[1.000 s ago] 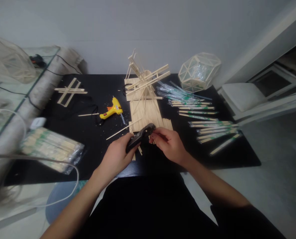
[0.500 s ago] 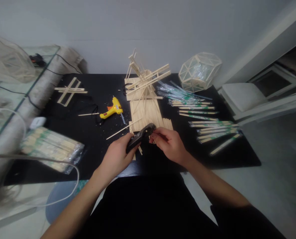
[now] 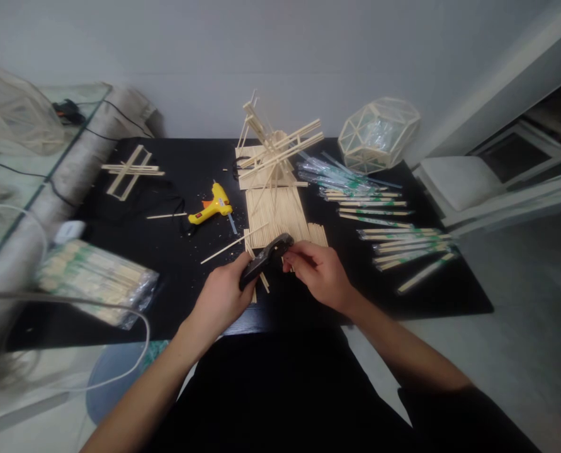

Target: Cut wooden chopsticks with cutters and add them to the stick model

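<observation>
My left hand (image 3: 224,288) is wrapped round a dark pair of pliers (image 3: 267,259), whose head points up and to the right. Close by the jaws, my right hand (image 3: 322,272) is closed in a pinch. What sits between its fingertips is too small and hidden to make out. Beneath the hands lies a flat panel of wooden sticks (image 3: 276,214) laid side by side. Several loose sticks (image 3: 264,281) poke out below the pliers. A single thin stick (image 3: 223,249) rests at a slant left of the panel.
A windmill-like stick structure (image 3: 275,151) stands behind the panel. A yellow glue gun (image 3: 213,204) lies to the left, near a crossed stick frame (image 3: 131,170). Wrapped chopsticks (image 3: 403,238) and a faceted stick frame (image 3: 379,135) are at right; a chopstick pack (image 3: 98,280) is at left.
Almost nothing differs. The pliers and both hands keep their places over the panel, and the whole view has shifted very slightly.
</observation>
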{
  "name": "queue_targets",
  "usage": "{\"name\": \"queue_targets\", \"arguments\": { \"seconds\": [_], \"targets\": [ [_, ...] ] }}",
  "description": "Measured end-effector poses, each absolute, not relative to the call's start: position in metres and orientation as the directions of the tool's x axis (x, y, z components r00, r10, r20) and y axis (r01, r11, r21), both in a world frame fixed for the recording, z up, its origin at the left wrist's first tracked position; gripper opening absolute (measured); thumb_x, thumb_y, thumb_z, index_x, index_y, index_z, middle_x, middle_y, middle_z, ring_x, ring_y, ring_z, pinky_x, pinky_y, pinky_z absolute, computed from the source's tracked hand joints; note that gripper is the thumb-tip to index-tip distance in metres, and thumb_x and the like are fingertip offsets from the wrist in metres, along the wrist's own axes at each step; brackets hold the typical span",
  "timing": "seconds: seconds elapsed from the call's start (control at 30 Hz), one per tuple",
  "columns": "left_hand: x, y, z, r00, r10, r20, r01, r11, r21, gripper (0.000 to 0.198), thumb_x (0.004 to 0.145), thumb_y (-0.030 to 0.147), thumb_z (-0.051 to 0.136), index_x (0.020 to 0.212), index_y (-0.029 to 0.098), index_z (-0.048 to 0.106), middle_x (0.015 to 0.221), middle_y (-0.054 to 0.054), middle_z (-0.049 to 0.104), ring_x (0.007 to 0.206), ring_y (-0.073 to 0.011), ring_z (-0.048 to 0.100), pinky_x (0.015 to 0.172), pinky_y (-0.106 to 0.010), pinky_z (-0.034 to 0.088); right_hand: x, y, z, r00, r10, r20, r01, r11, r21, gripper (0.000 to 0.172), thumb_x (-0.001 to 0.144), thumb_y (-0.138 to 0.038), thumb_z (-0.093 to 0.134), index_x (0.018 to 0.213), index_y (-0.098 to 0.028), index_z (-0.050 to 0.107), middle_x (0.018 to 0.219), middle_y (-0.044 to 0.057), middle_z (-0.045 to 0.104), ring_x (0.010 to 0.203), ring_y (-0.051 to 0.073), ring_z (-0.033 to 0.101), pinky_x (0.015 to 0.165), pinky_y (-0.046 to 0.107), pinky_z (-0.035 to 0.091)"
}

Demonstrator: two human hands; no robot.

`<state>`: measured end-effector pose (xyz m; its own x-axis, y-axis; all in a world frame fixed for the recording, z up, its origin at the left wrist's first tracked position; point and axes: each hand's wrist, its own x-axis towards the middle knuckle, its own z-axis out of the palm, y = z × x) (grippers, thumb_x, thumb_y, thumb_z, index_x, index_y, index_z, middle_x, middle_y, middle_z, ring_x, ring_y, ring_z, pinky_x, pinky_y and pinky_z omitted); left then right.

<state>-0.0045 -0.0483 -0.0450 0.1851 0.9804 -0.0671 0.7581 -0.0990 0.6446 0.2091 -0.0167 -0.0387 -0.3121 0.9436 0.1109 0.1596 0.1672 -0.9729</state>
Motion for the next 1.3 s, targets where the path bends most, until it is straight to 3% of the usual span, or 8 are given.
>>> {"name": "queue_targets", "arguments": {
  "seconds": [0.2, 0.43, 0.63, 0.9, 1.3],
  "targets": [
    [-0.0080, -0.0479, -0.0497, 0.185, 0.982, -0.047, 0.798, -0.122, 0.590, 0.007, 0.088, 0.018, 0.054, 0.086, 0.024, 0.052, 0.064, 0.002, 0.057, 0.055, -0.0172, 0.057, 0.057, -0.027, 0.037, 0.2081, -0.0173, -0.0390, -0.307, 0.948, 0.087, 0.178, 0.147, -0.973, 0.024, 0.098, -0.030, 0.061, 0.077, -0.018, 0.068, 0.068, -0.001, 0.066, 0.051, 0.008, 0.049, 0.052, 0.025, 0.041],
    [-0.0071, -0.0466, -0.0487, 0.188, 0.982, 0.018, 0.772, -0.159, 0.616, 0.008, 0.090, 0.018, 0.054, 0.084, 0.023, 0.052, 0.066, 0.002, 0.059, 0.055, -0.0153, 0.055, 0.056, -0.026, 0.038, 0.2021, -0.0217, -0.0404, -0.229, 0.967, 0.114, 0.062, 0.131, -0.989, 0.014, 0.090, -0.033, 0.072, 0.088, -0.020, 0.068, 0.076, 0.002, 0.073, 0.069, 0.014, 0.068, 0.064, 0.027, 0.054],
    [-0.0070, -0.0480, -0.0471, 0.206, 0.978, 0.020, 0.759, -0.173, 0.628, 0.005, 0.092, 0.019, 0.055, 0.089, 0.022, 0.056, 0.076, 0.000, 0.064, 0.063, -0.0166, 0.060, 0.062, -0.027, 0.042, 0.2030, -0.0220, -0.0412, -0.222, 0.964, 0.146, 0.111, 0.174, -0.978, 0.014, 0.095, -0.030, 0.068, 0.086, -0.019, 0.069, 0.071, 0.001, 0.073, 0.056, 0.011, 0.061, 0.055, 0.025, 0.048],
    [-0.0086, -0.0464, -0.0424, 0.252, 0.967, 0.036, 0.712, -0.211, 0.670, 0.003, 0.096, 0.022, 0.056, 0.094, 0.022, 0.059, 0.085, -0.001, 0.067, 0.075, -0.0170, 0.064, 0.069, -0.027, 0.045, 0.2073, -0.0215, -0.0350, -0.292, 0.949, 0.120, 0.134, 0.165, -0.977, 0.026, 0.098, -0.032, 0.064, 0.076, -0.019, 0.069, 0.060, -0.002, 0.063, 0.045, 0.007, 0.046, 0.047, 0.025, 0.037],
    [-0.0057, -0.0487, -0.0421, 0.210, 0.978, -0.019, 0.753, -0.149, 0.641, 0.007, 0.090, 0.018, 0.055, 0.085, 0.023, 0.054, 0.065, 0.002, 0.059, 0.052, -0.0144, 0.054, 0.055, -0.025, 0.039, 0.2046, -0.0206, -0.0376, -0.242, 0.952, 0.189, 0.214, 0.242, -0.946, 0.021, 0.097, -0.029, 0.063, 0.079, -0.021, 0.070, 0.069, 0.000, 0.070, 0.059, 0.011, 0.061, 0.058, 0.026, 0.047]
  ]
}}
